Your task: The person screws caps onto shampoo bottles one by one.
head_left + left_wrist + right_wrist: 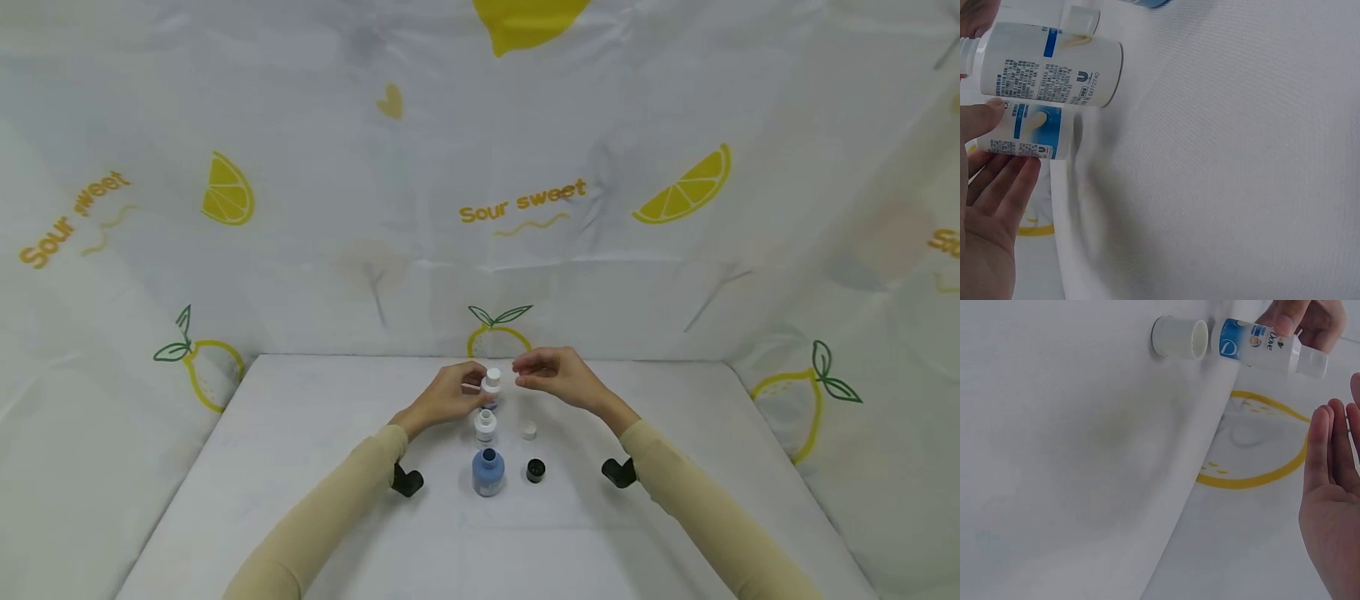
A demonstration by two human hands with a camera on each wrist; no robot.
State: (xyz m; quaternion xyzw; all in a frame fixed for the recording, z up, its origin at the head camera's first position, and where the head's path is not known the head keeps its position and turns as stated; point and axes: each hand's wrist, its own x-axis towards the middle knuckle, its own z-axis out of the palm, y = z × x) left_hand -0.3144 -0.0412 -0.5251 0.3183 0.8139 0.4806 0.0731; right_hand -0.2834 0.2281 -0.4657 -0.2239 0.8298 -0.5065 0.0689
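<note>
My left hand (pixel 447 393) grips a small white Dove bottle (pixel 1257 344), its white cap (pixel 492 375) on top, near the back of the table. The thumb and fingers wrap its sides, and its blue and white label (pixel 1044 125) shows in the left wrist view. To the right of that cap is my right hand (pixel 561 377), fingers extended, holding nothing and apart from the bottle. In front of the held bottle stands another white bottle (pixel 1054 65) with its threaded neck bare. A loose white cap (pixel 1179 339) sits on the table to its right.
Closest to me is a blue bottle (pixel 488 475) with an uncovered mouth, and a black cap (pixel 536 470) lies to its right. The white table (pixel 337 517) ends at a hanging white cloth (pixel 300 292) printed with lemons.
</note>
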